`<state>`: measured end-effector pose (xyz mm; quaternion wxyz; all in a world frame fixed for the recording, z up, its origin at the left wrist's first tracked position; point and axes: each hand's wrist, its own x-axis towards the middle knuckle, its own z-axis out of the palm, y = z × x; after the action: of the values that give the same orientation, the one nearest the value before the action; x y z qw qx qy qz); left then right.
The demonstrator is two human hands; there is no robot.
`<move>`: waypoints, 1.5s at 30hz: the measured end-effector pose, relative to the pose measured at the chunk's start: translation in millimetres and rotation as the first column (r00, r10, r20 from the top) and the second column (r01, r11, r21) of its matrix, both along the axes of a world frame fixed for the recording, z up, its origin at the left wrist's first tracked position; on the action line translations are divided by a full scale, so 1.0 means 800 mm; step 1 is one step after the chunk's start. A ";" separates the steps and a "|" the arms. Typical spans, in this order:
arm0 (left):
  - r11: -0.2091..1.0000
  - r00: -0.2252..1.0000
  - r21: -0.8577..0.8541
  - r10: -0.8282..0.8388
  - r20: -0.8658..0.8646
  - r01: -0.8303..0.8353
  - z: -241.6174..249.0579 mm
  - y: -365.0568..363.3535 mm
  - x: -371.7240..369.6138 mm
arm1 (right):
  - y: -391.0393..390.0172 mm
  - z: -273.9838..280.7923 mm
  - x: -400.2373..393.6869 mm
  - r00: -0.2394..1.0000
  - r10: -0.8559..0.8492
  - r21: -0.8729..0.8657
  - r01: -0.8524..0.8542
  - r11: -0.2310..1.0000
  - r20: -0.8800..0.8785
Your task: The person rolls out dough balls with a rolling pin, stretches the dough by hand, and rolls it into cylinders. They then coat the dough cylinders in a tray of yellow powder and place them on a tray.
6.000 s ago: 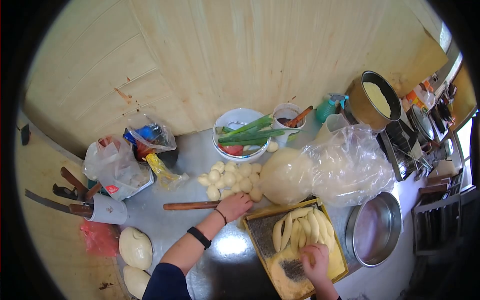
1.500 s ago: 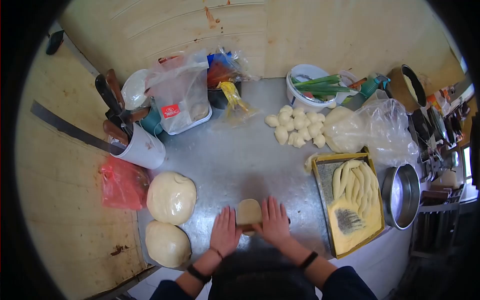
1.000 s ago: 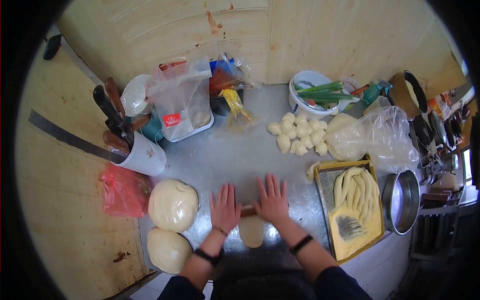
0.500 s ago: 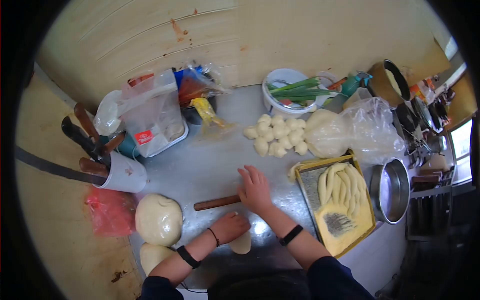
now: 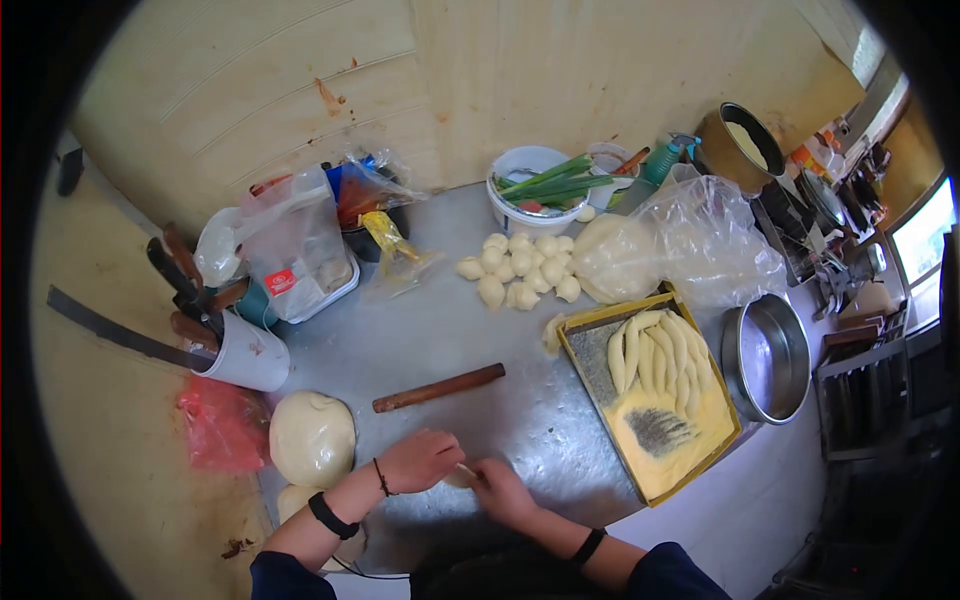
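Near the front of the metal table, a small flat piece of dough (image 5: pixel 459 477) shows between my two hands. My left hand (image 5: pixel 423 461) has its fingers closed at the left edge of the dough. On the other side, my right hand (image 5: pixel 502 492) pinches the right edge. Part of the piece is hidden by the fingers. Beyond my hands lies a wooden rolling pin (image 5: pixel 438 388), touched by neither hand. A large dough ball (image 5: pixel 312 438) sits left of my left hand, with another dough mass partly behind my left forearm.
To the right, a tray (image 5: pixel 652 500) holds yellow flour and several dough strips, beside a round metal pan (image 5: pixel 767 358). Small dough balls (image 5: pixel 523 268) cluster farther back near a plastic bag (image 5: pixel 700 240). Knives stand in a white bucket (image 5: pixel 250 352) at left.
My right hand has left the rolling pin and come down to the dough piece. The piece is now held between both hands. The whole view has shifted slightly.
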<state>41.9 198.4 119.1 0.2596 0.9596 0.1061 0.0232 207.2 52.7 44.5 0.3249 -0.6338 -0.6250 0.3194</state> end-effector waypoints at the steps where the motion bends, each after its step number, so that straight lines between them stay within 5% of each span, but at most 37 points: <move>1: 0.997 0.996 0.007 0.080 0.037 -0.080 0.015 -0.002 -0.004 | 0.001 0.019 0.004 0.978 -0.098 -0.081 0.084 0.993 -0.185; 4: 0.986 0.975 0.009 0.163 0.154 -0.167 0.028 -0.012 -0.012 | 0.017 0.077 0.041 0.989 -0.031 0.187 0.058 0.981 -0.145; 5: 0.986 0.959 0.007 0.161 0.234 -0.167 0.026 -0.016 -0.013 | 0.021 0.089 0.054 0.998 0.039 0.266 -0.049 0.963 0.040; 6: 0.985 0.957 0.012 0.166 0.237 -0.174 0.008 -0.027 -0.014 | 0.015 0.085 0.062 0.998 0.046 0.271 -0.056 0.961 0.042; 8: 0.984 0.982 0.061 0.158 0.102 -0.165 -0.060 -0.072 -0.022 | 0.006 0.057 0.076 0.829 0.304 0.114 -0.398 0.910 0.469; 9: 0.989 0.987 0.037 0.146 -0.068 -0.143 -0.086 -0.096 -0.024 | -0.006 0.037 0.080 0.829 0.305 0.117 -0.400 0.909 0.470; 11: 0.960 0.965 0.100 0.261 0.031 -0.262 -0.112 -0.161 -0.034 | -0.048 -0.007 0.077 0.767 0.281 0.173 -0.451 0.876 0.577; 13: 0.914 0.923 0.146 0.359 0.136 -0.377 -0.115 -0.191 -0.032 | -0.080 -0.008 0.072 0.769 0.225 0.184 -0.405 0.896 0.599; 15: 0.849 0.857 0.128 0.515 0.012 -0.512 -0.097 -0.234 -0.035 | -0.122 0.002 0.065 0.769 0.187 0.178 -0.364 0.914 0.612; 18: 0.829 0.837 0.144 0.548 -0.013 -0.540 -0.079 -0.248 -0.034 | -0.126 0.021 0.070 0.712 0.208 0.080 -0.349 0.934 0.670; 24: 0.756 0.756 0.023 0.654 -0.020 -0.654 -0.059 -0.238 0.000 | -0.088 0.024 0.034 0.827 0.207 0.071 -0.284 0.956 0.522; 28: 0.726 0.734 0.135 0.678 0.024 -0.675 -0.120 -0.250 0.031 | -0.108 -0.015 0.012 0.737 0.217 0.022 -0.300 0.954 0.640; 33: 0.790 0.806 0.183 0.590 0.035 -0.586 -0.087 -0.279 0.016 | -0.128 0.011 0.025 0.652 0.247 0.052 -0.404 0.913 0.717; 35: 0.818 0.825 0.117 0.565 0.022 -0.563 -0.076 -0.275 0.003 | -0.102 0.046 0.033 0.709 0.483 -0.260 -0.408 0.875 0.514; 39: 0.817 0.817 0.006 0.575 0.037 -0.576 -0.065 -0.264 -0.020 | 0.035 0.041 0.039 0.877 0.061 0.209 -0.180 0.961 0.477; 41: 0.793 0.793 0.010 0.607 0.051 -0.609 -0.060 -0.253 -0.027 | 0.113 0.030 0.032 0.806 -0.149 0.473 -0.177 0.863 0.573; 45: 0.715 0.713 0.033 0.691 0.115 -0.698 -0.045 -0.227 -0.046 | 0.164 -0.018 0.037 0.784 -0.105 0.425 -0.214 0.879 0.612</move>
<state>5.4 16.5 83.3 0.2011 0.8561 0.4454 0.1682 236.9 184.2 29.8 0.2369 -0.5851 -0.7733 -0.0587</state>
